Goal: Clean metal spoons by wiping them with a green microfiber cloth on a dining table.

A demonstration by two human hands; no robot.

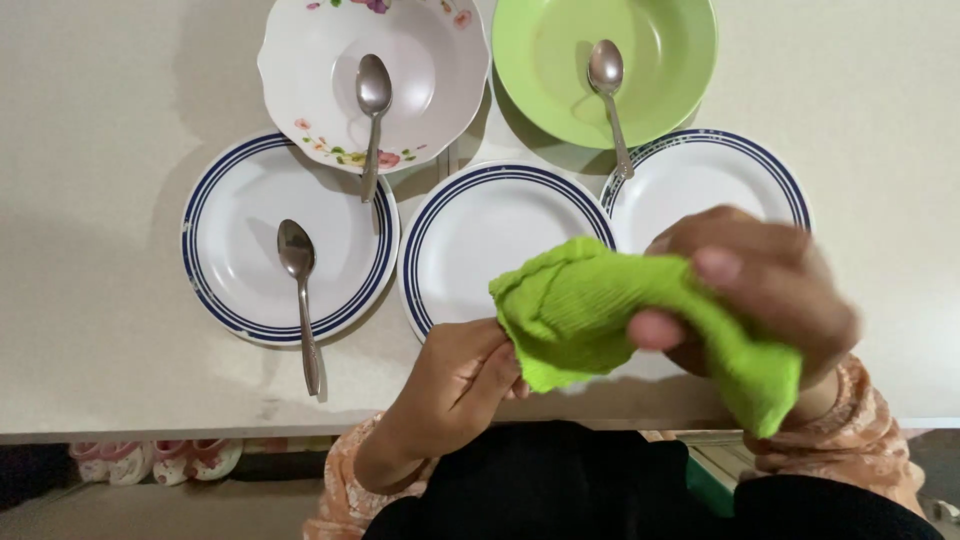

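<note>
Right hand [765,290] closed tight around a green cloth [600,310], left hand [465,375] pinching its lower edge, above the bench's [90,250] near edge beside blue-rimmed plates [490,240].

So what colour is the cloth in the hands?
The cloth is bright lime green, plain and ribbed, seen best in the head view.

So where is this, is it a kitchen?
Probably a home dining table or kitchen counter. Round white plates with blue rims and a green plastic bowl with a metal spoon sit on the pale tabletop, while both hands hold a green knitted cloth.
</note>
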